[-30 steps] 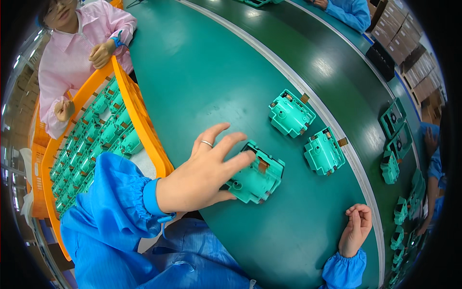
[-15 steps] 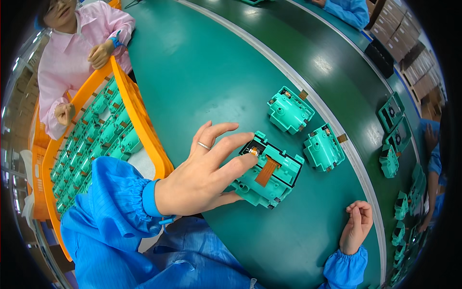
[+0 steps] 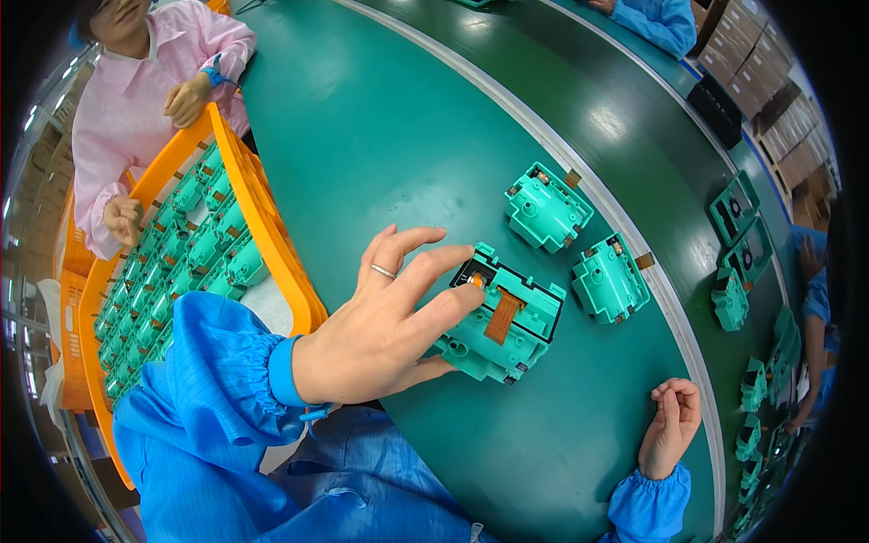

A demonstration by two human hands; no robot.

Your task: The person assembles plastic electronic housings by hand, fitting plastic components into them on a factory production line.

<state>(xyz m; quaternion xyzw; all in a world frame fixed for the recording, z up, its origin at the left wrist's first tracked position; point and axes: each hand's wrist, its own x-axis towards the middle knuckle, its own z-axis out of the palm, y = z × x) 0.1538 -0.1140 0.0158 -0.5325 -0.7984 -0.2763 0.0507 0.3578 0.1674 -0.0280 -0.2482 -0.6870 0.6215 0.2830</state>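
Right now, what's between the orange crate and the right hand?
Head view: the left hand, gripping a green housing, then tabletop up to the right hand.

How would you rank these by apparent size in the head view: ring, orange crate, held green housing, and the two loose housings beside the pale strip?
1. Orange crate
2. Held green housing
3. Upper loose housing and lower loose housing: too alike to rank
4. Ring

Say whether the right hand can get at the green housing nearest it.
Probably yes: the right hand looks empty, and nothing visible stands between it and that green housing beside the pale rail.
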